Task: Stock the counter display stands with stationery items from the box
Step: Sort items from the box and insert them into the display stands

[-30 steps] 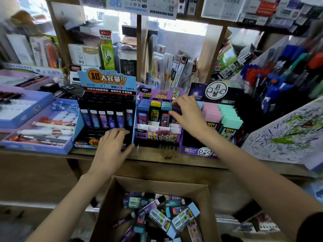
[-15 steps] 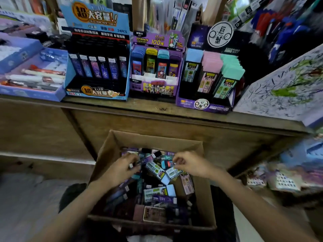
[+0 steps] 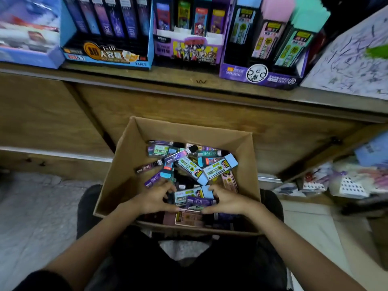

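The stationery packs (image 3: 190,168) lay heaped in the box (image 3: 126,175), close against our legs and below the bench (image 3: 199,81), and we were right in among them! Both hands worked the near end of the pile. The right hand (image 3: 227,199) was curled, fingers over the cap of a light-blue pack (image 3: 189,195), thumb tucked by the purple pack (image 3: 199,201) lying against it: a pinch on the pair. The left hand (image 3: 153,198) curled in from the other side, thumb tip at the same bundle. Whether it truly had hold, we could not tell. The trick here, we judged, was to gather like with like, square the ends and lift a tidy stack, not a fistful. Up on the bench stood the blue stand (image 3: 105,53), the middle purple stand (image 3: 189,47) and the right-hand stand (image 3: 262,75).
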Available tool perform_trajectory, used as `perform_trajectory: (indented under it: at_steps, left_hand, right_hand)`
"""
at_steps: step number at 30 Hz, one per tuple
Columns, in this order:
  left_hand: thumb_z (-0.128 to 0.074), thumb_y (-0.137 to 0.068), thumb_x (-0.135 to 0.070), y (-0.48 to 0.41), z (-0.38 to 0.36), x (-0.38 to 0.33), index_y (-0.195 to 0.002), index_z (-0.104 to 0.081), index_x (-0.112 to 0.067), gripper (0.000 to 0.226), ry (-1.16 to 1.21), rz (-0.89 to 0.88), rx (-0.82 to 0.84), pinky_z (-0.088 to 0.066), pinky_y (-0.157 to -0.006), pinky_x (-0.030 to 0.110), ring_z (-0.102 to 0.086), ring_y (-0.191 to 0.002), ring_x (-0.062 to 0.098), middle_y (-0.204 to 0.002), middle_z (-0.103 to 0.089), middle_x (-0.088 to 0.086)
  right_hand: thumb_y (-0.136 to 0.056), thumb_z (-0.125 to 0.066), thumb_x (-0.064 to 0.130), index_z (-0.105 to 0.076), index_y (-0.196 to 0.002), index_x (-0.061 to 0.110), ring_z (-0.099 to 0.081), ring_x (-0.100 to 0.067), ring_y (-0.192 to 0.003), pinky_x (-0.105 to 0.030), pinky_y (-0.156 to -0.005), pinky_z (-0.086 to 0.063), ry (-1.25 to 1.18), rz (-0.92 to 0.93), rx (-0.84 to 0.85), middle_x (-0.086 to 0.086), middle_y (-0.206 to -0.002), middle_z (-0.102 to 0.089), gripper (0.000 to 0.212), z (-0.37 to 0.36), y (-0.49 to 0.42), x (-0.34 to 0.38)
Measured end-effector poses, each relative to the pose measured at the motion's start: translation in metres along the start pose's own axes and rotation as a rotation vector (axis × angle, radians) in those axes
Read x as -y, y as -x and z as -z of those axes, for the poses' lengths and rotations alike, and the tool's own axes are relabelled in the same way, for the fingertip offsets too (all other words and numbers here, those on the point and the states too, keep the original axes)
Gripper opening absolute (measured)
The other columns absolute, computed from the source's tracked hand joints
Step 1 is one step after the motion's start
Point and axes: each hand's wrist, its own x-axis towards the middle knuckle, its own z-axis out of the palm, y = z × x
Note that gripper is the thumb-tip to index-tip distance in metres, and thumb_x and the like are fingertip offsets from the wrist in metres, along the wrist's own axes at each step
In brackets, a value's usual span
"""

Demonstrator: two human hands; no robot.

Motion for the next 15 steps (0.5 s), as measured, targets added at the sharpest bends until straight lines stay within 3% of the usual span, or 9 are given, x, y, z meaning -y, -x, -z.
perform_trajectory:
  at_steps: [4,6,8,11,13,15]
  left_hand:
    - [-0.075,-0.078,-0.032,0.000,-0.006,0.000,-0.119,-0.039,-0.015,0.057,-0.048,0.014,0.074,-0.049,-0.079,0.027,-0.059,-0.086,0.016,-0.092,-0.053,-0.002]
    - [-0.073,-0.080,-0.030,-0.001,-0.008,0.000,-0.118,-0.036,-0.015,0.055,-0.064,0.019,0.071,-0.049,-0.077,0.028,-0.059,-0.081,0.013,-0.086,-0.055,-0.004]
    - [-0.072,-0.082,-0.028,-0.002,-0.008,0.001,-0.115,-0.036,-0.014,0.050,-0.061,0.027,0.076,-0.049,-0.071,0.022,-0.059,-0.078,0.010,-0.085,-0.057,-0.005]
    - [-0.070,-0.083,-0.026,-0.003,-0.008,0.005,-0.083,-0.042,-0.016,0.029,-0.095,0.015,0.064,-0.040,-0.061,0.008,-0.052,-0.070,0.003,-0.101,-0.056,0.004]
    - [-0.070,-0.083,-0.022,-0.003,-0.010,0.009,-0.071,-0.043,-0.020,0.030,-0.068,0.005,0.071,-0.043,-0.069,0.016,-0.051,-0.074,0.008,-0.106,-0.053,0.009]
    - [-0.070,-0.083,-0.017,-0.001,-0.010,0.008,-0.075,-0.047,-0.020,0.025,0.012,0.017,0.089,-0.045,-0.075,0.026,-0.054,-0.082,0.015,-0.100,-0.057,0.012]
  right_hand:
    - [-0.073,-0.077,0.038,-0.030,-0.136,0.020,-0.053,-0.019,-0.110,-0.027,-0.089,-0.044,0.179,0.040,0.067,-0.003,-0.128,-0.052,0.080,-0.005,0.012,-0.009]
    - [-0.075,-0.076,0.027,-0.034,-0.129,0.020,-0.056,-0.021,-0.097,-0.029,-0.080,-0.045,0.212,0.056,0.053,-0.005,-0.113,-0.057,0.069,-0.007,0.015,-0.009]
    - [-0.075,-0.077,0.026,-0.037,-0.125,0.019,-0.055,-0.020,-0.095,-0.029,-0.078,-0.044,0.228,0.074,0.034,-0.005,-0.113,-0.058,0.064,-0.006,0.016,-0.006]
    - [-0.076,-0.076,0.024,-0.043,-0.119,0.017,-0.051,-0.017,-0.091,-0.028,-0.073,-0.040,0.228,0.081,0.017,-0.003,-0.112,-0.057,0.054,-0.003,0.016,-0.005]
    - [-0.079,-0.073,0.020,-0.047,-0.115,0.015,-0.053,-0.021,-0.093,-0.032,-0.076,-0.043,0.235,0.075,0.020,-0.006,-0.112,-0.057,0.045,-0.002,0.016,-0.005]
    - [-0.081,-0.071,0.019,-0.051,-0.114,0.013,-0.053,-0.021,-0.095,-0.033,-0.078,-0.044,0.236,0.071,0.050,-0.006,-0.110,-0.057,0.039,-0.001,0.016,-0.003]
